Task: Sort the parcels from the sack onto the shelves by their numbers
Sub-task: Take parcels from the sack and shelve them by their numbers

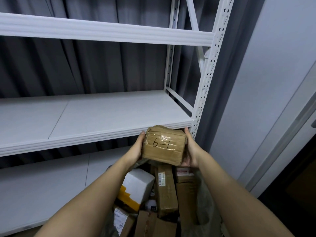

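A small brown taped parcel (163,145) marked "6-1" in black pen is held up in front of me, just below the front edge of the middle white shelf (95,115). My left hand (136,147) grips its left side and my right hand (190,151) cups its right side and underside. Beneath my arms the open sack (204,194) holds several more parcels: a white box with yellow tape (138,185), a long brown box (166,189) with a label, and other cardboard boxes.
The white metal rack has an upper shelf beam (106,30) and a lower shelf (42,190) at the left. Its perforated right upright (207,74) stands close to the parcel. Grey curtains hang behind; a pale wall and door frame (273,134) are at the right.
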Demonstrator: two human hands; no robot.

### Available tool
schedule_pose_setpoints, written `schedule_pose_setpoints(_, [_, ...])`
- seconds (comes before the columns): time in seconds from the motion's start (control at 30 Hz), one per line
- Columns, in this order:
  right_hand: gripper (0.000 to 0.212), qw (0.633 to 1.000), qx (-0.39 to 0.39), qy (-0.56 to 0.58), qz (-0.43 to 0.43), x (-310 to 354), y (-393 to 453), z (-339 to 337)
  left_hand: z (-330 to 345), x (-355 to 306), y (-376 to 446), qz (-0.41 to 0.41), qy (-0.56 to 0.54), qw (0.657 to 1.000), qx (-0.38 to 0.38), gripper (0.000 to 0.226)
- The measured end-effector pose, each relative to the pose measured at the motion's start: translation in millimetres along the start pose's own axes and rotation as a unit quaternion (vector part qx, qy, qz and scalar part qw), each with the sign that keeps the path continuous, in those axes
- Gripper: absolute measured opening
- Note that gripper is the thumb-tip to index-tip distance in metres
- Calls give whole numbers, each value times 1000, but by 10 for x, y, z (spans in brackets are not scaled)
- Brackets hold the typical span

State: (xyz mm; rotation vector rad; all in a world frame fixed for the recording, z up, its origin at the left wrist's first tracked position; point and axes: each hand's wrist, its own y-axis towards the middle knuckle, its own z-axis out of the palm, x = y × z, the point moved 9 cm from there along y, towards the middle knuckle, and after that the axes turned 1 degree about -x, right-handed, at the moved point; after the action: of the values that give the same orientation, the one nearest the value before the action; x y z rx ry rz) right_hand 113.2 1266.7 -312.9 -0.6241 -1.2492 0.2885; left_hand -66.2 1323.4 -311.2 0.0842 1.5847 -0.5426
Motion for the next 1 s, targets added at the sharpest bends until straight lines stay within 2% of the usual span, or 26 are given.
schedule_pose_setpoints(0.13, [96,1000,14,13,-24,20,-45,23,54,-26,-18,8,-32,999,-2,48])
schedule_pose_setpoints(0.3, [87,988,7,104,-116,176,-164,-15,334,-285,-31,48,-103,993,10,58])
schedule_pose_setpoints(0.4, [82,971,-36,131,-195,374,-379,-189,562,-515,-87,70,-117,991,16,61])
schedule_pose_setpoints(0.5, [78,955,-66,134,-255,546,-745,-372,862,-725,-160,72,-123,988,58,63])
schedule_pose_setpoints(0.73, [62,903,-198,115,-363,670,-1980,-866,1646,-1310,-709,159,-93,969,163,49])
schedule_pose_setpoints(0.9, [72,864,-273,87,-414,592,-2971,-1019,2059,-1526,-1336,230,-87,942,228,51])
schedule_pose_setpoints(1.0, [68,831,-311,73,-455,563,-3594,-1034,2250,-1736,-1789,272,-105,925,246,54])
